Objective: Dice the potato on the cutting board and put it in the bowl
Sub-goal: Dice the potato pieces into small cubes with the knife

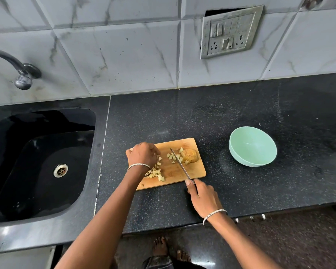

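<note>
A wooden cutting board [194,170] lies on the dark speckled desk [241,191], just right of the black sink [97,152]. The uncut part of the potato [191,157], skin still on, sits at the board's far right corner, with diced pieces [156,173] scattered across the middle and heaped near the left edge. The right hand [202,197] has its fingers wrapped round the handle of a knife [180,165], thumb along the top, and the blade slants across the board just left of the potato. The left hand [143,155] is over the board's left end, fingers bent down toward the pieces; I cannot tell whether they pinch any. A pale green bowl [246,161] stands on the desk to the right, apart from the board
</note>
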{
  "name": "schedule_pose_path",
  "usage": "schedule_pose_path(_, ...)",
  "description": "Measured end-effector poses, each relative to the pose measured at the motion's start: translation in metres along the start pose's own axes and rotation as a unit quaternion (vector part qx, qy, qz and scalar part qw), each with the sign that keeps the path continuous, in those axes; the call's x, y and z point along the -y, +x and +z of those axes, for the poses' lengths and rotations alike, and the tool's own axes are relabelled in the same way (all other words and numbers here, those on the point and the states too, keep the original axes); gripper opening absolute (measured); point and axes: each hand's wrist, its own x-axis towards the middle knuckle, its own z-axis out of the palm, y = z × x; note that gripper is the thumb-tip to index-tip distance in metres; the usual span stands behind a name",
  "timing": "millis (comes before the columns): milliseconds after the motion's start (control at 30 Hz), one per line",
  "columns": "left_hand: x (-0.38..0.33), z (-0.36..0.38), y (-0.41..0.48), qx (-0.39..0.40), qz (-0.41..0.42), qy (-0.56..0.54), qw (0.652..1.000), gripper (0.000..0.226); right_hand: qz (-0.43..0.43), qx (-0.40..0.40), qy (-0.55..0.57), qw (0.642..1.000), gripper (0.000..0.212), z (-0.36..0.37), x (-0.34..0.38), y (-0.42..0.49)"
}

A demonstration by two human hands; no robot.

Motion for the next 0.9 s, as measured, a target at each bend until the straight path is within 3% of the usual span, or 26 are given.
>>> schedule_pose_path(100,0.002,0.004,-0.008,0.029,0.015,0.084,0.996,0.008,-0.003,0.001,0.006,1.000,0.056,0.002,0.001,-0.002)
schedule_pose_path(300,-0.003,0.011,-0.011,-0.017,0.069,0.109,0.991,0.007,-0.010,0.003,0.010,1.000,0.049,0.002,0.004,-0.005)
schedule_pose_path(567,-0.013,0.034,-0.027,-0.009,0.033,-0.005,0.999,0.011,0.018,0.011,0.016,1.000,0.049,0.007,0.000,-0.013)
schedule_pose_path(767,0.001,0.039,-0.038,-0.066,0.001,-0.047,0.997,0.010,0.024,0.025,0.015,0.999,0.047,0.009,0.009,-0.015)
schedule_pose_path(900,-0.004,0.038,-0.042,-0.051,-0.001,-0.049,0.997,0.015,0.025,0.029,-0.005,0.999,0.044,0.006,0.014,-0.014)
